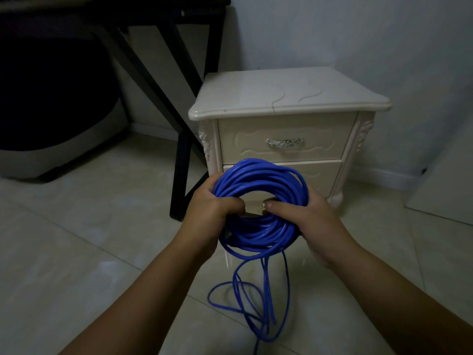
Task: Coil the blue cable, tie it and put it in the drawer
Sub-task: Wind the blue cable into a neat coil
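Observation:
The blue cable (258, 175) is wound into a thick round coil held up in front of the cream nightstand (281, 93). My left hand (210, 213) grips the coil's left side, thumb through the middle. My right hand (317, 216) holds the right side, its thumb pressing inward at the coil's centre. Several loose loops of the same cable hang from the bottom of the coil and lie tangled on the floor. The top drawer (256, 134) with its silver handle (284, 142) is shut. The coil and my hands hide most of the lower drawer.
A black table frame (184, 149) stands to the left of the nightstand, with a dark rounded object (51, 111) under it. Pale floor tiles (89, 239) surround me. A white wall is behind, and a pale panel (450, 180) leans at the right.

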The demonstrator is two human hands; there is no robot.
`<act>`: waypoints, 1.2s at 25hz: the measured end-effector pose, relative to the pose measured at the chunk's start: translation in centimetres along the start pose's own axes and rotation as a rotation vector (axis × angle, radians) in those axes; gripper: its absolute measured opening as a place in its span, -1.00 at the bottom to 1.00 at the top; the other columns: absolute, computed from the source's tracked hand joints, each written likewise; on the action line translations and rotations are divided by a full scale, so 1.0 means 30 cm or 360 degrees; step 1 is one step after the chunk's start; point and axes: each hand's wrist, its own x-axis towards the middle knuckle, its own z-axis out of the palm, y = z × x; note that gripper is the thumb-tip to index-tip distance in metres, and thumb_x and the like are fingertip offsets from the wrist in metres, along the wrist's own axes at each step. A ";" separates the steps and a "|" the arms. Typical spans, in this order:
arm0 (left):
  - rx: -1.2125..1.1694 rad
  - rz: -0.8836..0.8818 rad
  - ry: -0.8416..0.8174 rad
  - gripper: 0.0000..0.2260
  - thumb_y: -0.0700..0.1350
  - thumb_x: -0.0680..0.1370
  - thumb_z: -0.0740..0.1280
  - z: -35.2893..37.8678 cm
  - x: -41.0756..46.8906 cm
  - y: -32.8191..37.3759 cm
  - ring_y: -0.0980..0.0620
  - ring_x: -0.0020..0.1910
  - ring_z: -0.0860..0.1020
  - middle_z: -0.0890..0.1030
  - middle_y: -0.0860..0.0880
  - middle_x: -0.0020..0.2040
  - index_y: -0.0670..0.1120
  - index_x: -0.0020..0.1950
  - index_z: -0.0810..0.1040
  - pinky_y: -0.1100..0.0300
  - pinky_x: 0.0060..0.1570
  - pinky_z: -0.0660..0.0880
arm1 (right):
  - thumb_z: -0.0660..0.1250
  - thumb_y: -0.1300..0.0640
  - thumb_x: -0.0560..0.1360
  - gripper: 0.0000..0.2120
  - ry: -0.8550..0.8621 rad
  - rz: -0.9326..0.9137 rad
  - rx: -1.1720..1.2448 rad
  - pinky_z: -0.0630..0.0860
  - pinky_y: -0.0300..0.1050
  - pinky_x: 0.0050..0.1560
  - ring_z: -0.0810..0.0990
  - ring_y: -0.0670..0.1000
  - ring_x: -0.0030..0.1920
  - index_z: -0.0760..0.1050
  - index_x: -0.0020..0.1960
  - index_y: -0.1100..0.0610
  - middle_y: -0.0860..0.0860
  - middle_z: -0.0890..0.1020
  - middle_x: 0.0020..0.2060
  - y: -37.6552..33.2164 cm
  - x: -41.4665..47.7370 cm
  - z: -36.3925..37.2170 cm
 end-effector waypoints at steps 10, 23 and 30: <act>-0.0746 -0.0375 -0.0145 -0.78 -0.40 0.40 0.24 0.053 -0.020 -0.048 -0.12 -0.15 0.56 0.50 -0.13 -0.20 -0.18 -0.02 0.47 0.02 -0.09 0.54 | 0.46 0.33 0.25 -0.59 0.0185 0.0100 0.0411 0.61 0.07 -0.12 0.64 0.28 -0.11 0.54 0.09 0.24 0.33 0.60 -0.12 0.036 -0.020 0.034; 0.1345 0.0582 -0.0338 -0.68 -0.12 0.32 0.48 0.018 -0.013 -0.021 0.17 -0.23 0.58 0.62 0.07 -0.18 0.04 0.03 0.53 0.09 -0.15 0.59 | 0.46 0.16 0.32 -0.45 -0.0162 -0.0579 -0.1422 0.56 -0.11 -0.04 0.55 -0.08 -0.03 0.28 0.19 -0.09 -0.11 0.52 0.00 -0.028 -0.030 0.036; 0.0709 0.0166 -0.0108 -0.64 -0.37 0.28 0.45 -0.004 -0.008 0.003 0.12 -0.28 0.62 0.65 -0.02 -0.20 -0.01 -0.03 0.57 0.31 -0.27 0.52 | 0.56 0.18 0.30 -0.48 -0.0312 -0.0002 -0.0404 0.60 -0.12 0.02 0.68 -0.11 -0.06 0.46 0.16 -0.13 -0.09 0.68 -0.04 -0.027 -0.009 -0.025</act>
